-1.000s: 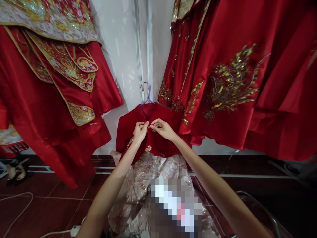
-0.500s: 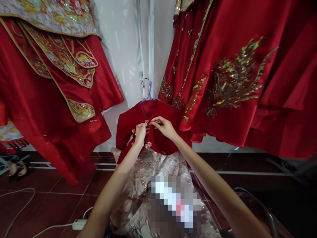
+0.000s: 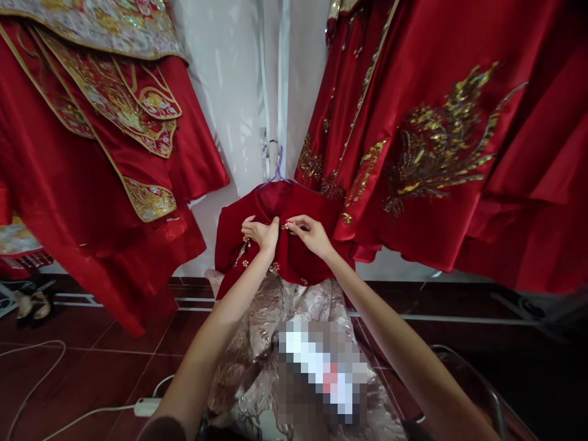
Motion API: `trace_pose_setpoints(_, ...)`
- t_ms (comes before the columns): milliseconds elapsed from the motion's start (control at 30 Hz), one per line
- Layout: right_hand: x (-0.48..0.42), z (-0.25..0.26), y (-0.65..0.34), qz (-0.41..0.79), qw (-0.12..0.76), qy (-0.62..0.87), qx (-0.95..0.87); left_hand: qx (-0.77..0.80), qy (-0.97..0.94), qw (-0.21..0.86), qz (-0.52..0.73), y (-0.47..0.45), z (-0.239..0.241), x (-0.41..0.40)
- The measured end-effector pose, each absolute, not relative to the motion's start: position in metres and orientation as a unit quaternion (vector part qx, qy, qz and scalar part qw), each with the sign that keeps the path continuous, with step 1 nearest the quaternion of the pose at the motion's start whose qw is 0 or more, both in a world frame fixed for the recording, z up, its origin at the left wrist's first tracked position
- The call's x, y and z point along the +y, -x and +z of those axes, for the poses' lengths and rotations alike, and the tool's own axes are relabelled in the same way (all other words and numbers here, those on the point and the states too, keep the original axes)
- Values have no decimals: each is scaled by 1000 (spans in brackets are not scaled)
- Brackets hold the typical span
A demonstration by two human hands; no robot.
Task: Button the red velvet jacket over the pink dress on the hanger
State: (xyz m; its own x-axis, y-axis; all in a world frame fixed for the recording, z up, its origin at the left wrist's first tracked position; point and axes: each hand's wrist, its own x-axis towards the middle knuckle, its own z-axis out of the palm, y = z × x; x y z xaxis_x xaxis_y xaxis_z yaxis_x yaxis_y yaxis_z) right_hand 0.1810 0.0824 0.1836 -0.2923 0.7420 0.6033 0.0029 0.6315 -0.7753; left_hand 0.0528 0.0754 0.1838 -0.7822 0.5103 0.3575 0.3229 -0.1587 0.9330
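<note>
A small dark red jacket (image 3: pixel 298 257) with pearl-like buttons hangs on a purple hanger (image 3: pixel 276 173) against the white wall. Below it hangs a pale pink and gold patterned skirt (image 3: pixel 266 318). My left hand (image 3: pixel 260 233) grips the left front edge of the jacket near the collar, fingers closed on the cloth. My right hand (image 3: pixel 311 233) pinches the right front edge beside a button at the chest. The two hands nearly touch at the jacket's opening.
Large red gowns with gold embroidery hang at the left (image 3: pixel 92 153) and right (image 3: pixel 436 141). A white power strip (image 3: pixel 147 406) and its cable lie on the dark red tiled floor. Shoes (image 3: pixel 30 304) sit at the far left. A clear chair back (image 3: pixel 473 380) stands lower right.
My left hand has shifted up and turned, now holding the jacket's left edge near the collar. My right hand stays at the opening. The view has dipped slightly.
</note>
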Motion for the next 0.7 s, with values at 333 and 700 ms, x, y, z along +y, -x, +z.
trace_pose_setpoints(333, 84, 181, -180, 375, 538, 262, -708, 598, -457, 57, 656, -40, 154, 69)
trace_pose_setpoints(700, 85, 184, -179, 332, 527, 273, -733, 529, -513, 24, 676, -38, 152, 43)
